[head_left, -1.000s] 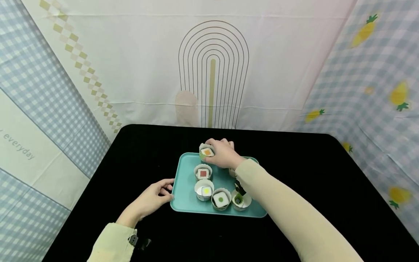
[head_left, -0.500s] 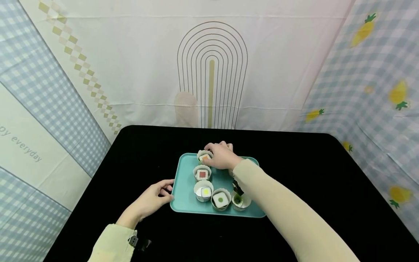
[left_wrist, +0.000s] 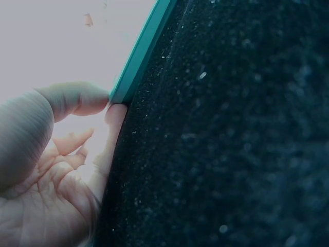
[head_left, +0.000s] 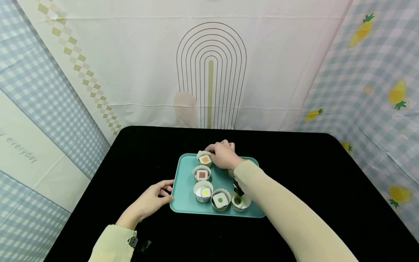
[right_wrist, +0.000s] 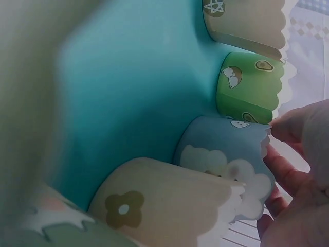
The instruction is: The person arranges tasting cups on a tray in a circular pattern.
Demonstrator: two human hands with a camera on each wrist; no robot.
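Note:
My left hand [head_left: 154, 198] pinches the left rim of a teal tray [head_left: 183, 202]. Thumb and a finger meet at the tray's edge [left_wrist: 139, 54] in the left wrist view. Over the tray's far side, my right hand [head_left: 224, 155] sits right beside a green paper cup [head_left: 205, 163] holding a white cake with an orange square. In the right wrist view, its fingertips are near the rims of the green cup [right_wrist: 249, 85] and a blue cup [right_wrist: 221, 149] with a bear print; it grips neither visibly. The blue cup is hidden behind the hand in the head view.
Cups with red-topped [head_left: 202, 174], yellow-topped [head_left: 203, 193] and green-dotted [head_left: 220, 200] cakes stand on the tray, plus a cup with a green-filled roll [head_left: 240, 202]. A beige flower-print cup [right_wrist: 159, 195] adjoins the blue one. The tray lies on a black table [head_left: 147, 156].
The green cup has come down onto the tray's far left, behind the red-topped one. My right thumb and fingers have drawn back from it. The left hand stays on the rim.

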